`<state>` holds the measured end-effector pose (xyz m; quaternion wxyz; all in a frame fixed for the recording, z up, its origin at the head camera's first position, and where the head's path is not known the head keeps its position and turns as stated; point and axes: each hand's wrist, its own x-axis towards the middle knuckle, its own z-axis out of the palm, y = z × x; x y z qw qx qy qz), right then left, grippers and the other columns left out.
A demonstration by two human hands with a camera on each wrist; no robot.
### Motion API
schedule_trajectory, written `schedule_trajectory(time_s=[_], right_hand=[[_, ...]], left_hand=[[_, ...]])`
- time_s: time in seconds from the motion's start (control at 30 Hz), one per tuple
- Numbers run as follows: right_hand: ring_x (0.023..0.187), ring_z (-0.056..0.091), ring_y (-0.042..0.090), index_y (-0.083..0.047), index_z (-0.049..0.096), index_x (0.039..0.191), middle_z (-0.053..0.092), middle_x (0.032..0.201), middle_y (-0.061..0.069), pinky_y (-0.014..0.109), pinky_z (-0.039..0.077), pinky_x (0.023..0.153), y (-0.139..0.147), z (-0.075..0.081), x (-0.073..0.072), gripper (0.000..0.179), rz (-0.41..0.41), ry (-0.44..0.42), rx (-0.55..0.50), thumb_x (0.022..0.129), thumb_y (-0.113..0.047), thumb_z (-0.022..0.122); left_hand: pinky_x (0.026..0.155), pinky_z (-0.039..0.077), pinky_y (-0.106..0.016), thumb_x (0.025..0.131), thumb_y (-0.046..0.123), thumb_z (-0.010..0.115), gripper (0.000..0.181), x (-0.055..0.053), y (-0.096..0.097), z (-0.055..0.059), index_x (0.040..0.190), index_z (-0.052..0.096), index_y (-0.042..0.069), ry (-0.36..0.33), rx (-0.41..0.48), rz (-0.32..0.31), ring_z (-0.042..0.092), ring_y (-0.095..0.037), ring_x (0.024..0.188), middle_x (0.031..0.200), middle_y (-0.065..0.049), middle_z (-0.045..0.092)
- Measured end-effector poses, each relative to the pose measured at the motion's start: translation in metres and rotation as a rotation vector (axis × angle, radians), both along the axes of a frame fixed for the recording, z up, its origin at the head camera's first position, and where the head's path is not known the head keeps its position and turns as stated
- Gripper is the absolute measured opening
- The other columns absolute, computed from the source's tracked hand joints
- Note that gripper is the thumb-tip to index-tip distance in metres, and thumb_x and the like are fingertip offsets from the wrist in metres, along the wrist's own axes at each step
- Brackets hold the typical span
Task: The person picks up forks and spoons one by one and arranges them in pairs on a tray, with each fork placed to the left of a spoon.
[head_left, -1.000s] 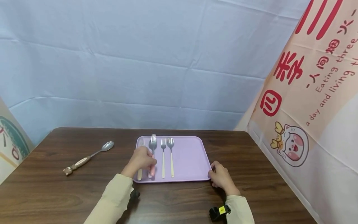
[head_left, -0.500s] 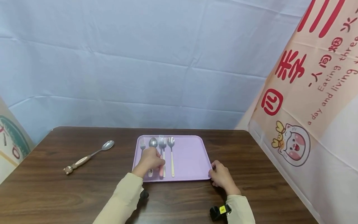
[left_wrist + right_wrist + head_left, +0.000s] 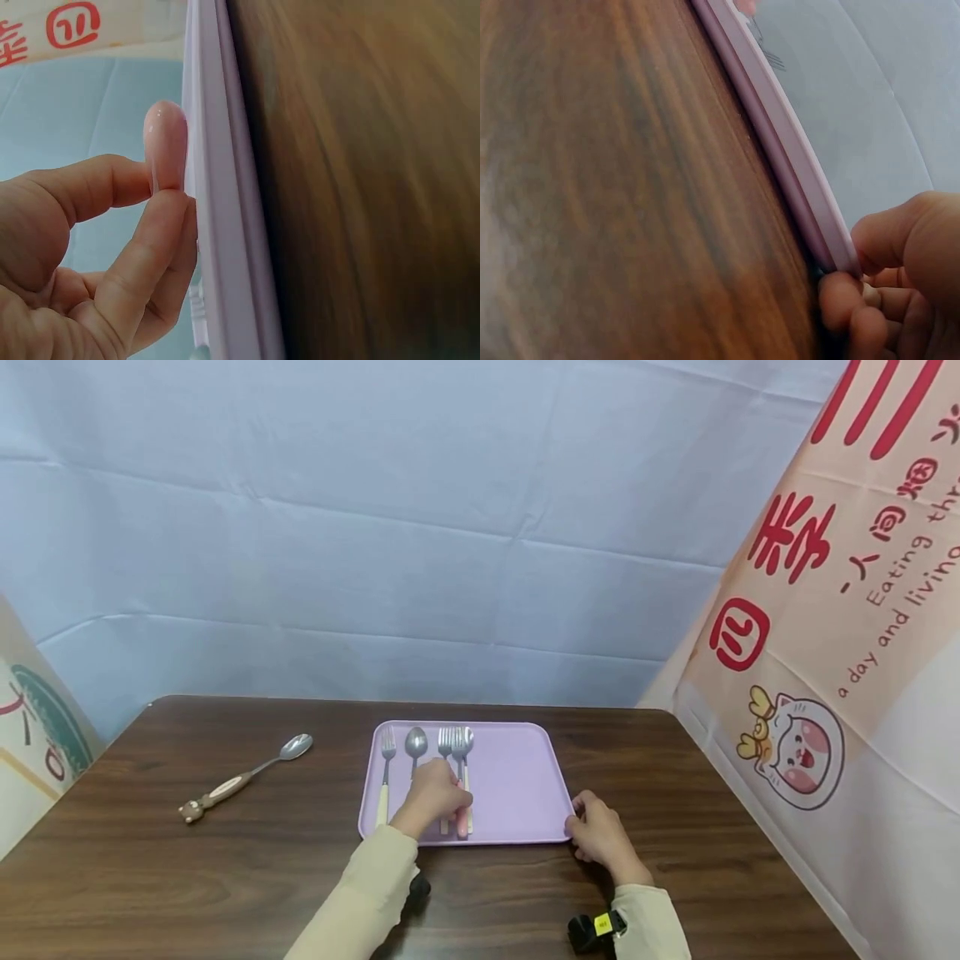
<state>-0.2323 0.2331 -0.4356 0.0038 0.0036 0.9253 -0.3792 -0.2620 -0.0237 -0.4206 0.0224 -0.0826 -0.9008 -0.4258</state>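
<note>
My left hand (image 3: 435,795) pinches a pink-handled fork (image 3: 462,823) between thumb and fingers, above a light purple tray (image 3: 517,785). In the left wrist view the rounded end of the pink handle (image 3: 166,142) shows between my fingertips, close to the tray's rim. My right hand (image 3: 602,839) grips the tray's near right corner, thumb above and fingers at its outer side. On the tray lie a cream-handled fork (image 3: 384,802) at the left, a spoon (image 3: 416,742) beside it, another fork (image 3: 445,742), and a second spoon (image 3: 469,739), partly hidden by the held fork.
Left of the tray, a long spoon with a bear-tipped handle (image 3: 225,790) lies on the dark wooden table (image 3: 187,877). A pale blue cloth (image 3: 337,543) hangs behind the table, and a printed cloth (image 3: 795,710) hangs at the right.
My left hand has moved right across the tray with the pink-handled fork, from over the left spoon to beside the right-hand spoon. My right hand has stayed at the tray's corner.
</note>
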Motion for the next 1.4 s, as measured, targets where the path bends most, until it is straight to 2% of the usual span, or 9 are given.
schedule_trajectory(time_s=[0.13, 0.37, 0.6, 0.7, 0.9, 1.23, 1.4], right_hand=[[0.042, 0.053, 0.018, 0.004, 0.050, 0.098, 0.051, 0.059, 0.008, 0.030, 0.045, 0.039, 0.002, 0.000, 0.001, 0.019, 0.001, -0.010, -0.012, 0.079, 0.000, 0.052], [0.043, 0.053, 0.017, 0.003, 0.050, 0.099, 0.050, 0.060, 0.008, 0.030, 0.045, 0.039, 0.002, 0.001, 0.001, 0.019, -0.009, -0.020, -0.009, 0.081, 0.000, 0.052], [0.043, 0.053, 0.018, 0.003, 0.050, 0.100, 0.050, 0.060, 0.008, 0.031, 0.045, 0.040, 0.002, 0.001, 0.001, 0.019, -0.006, -0.022, -0.004, 0.081, 0.001, 0.052], [0.043, 0.053, 0.018, 0.004, 0.050, 0.100, 0.050, 0.060, 0.008, 0.031, 0.045, 0.040, 0.002, 0.001, 0.001, 0.019, -0.007, -0.020, 0.000, 0.081, 0.001, 0.052], [0.043, 0.053, 0.017, 0.004, 0.050, 0.100, 0.050, 0.060, 0.008, 0.031, 0.045, 0.040, 0.001, 0.002, 0.002, 0.019, -0.002, -0.021, -0.002, 0.081, 0.001, 0.052], [0.043, 0.053, 0.017, 0.004, 0.050, 0.100, 0.050, 0.059, 0.008, 0.030, 0.045, 0.039, 0.002, 0.000, 0.001, 0.019, -0.001, -0.015, -0.008, 0.081, 0.001, 0.051], [0.042, 0.052, 0.017, 0.003, 0.050, 0.099, 0.051, 0.059, 0.008, 0.030, 0.045, 0.039, 0.002, 0.000, 0.001, 0.019, -0.005, -0.013, -0.009, 0.081, 0.001, 0.051]], left_hand=[[0.039, 0.033, -0.021, 0.063, 0.002, 0.063, 0.024, 0.000, 0.011, -0.001, 0.043, 0.054, 0.010, 0.010, -0.008, 0.006, 0.042, -0.006, 0.034, 0.035, 0.006, 0.045], [0.048, 0.040, -0.024, 0.064, 0.003, 0.065, 0.021, -0.002, 0.023, -0.002, 0.046, 0.055, 0.009, 0.004, -0.012, 0.001, 0.049, -0.011, 0.042, 0.037, 0.004, 0.047], [0.040, 0.034, -0.023, 0.062, 0.000, 0.063, 0.024, -0.002, 0.034, 0.000, 0.043, 0.053, 0.009, 0.017, 0.005, -0.003, 0.044, -0.012, 0.038, 0.035, 0.005, 0.043], [0.043, 0.038, -0.023, 0.062, 0.000, 0.062, 0.023, -0.003, 0.039, 0.000, 0.044, 0.053, 0.010, 0.008, 0.013, -0.004, 0.045, -0.012, 0.037, 0.035, 0.005, 0.043], [0.052, 0.044, -0.025, 0.061, -0.001, 0.063, 0.020, -0.003, 0.046, -0.001, 0.046, 0.055, 0.009, -0.014, 0.007, 0.017, 0.048, -0.013, 0.042, 0.036, 0.003, 0.046], [0.050, 0.043, -0.025, 0.058, -0.004, 0.061, 0.016, -0.005, 0.060, 0.001, 0.049, 0.055, 0.008, -0.048, 0.008, 0.032, 0.049, -0.014, 0.046, 0.038, 0.002, 0.047], [0.053, 0.044, -0.026, 0.059, -0.003, 0.064, 0.017, -0.007, 0.064, 0.000, 0.050, 0.054, 0.008, -0.024, -0.014, 0.047, 0.049, -0.014, 0.047, 0.038, 0.003, 0.046]])
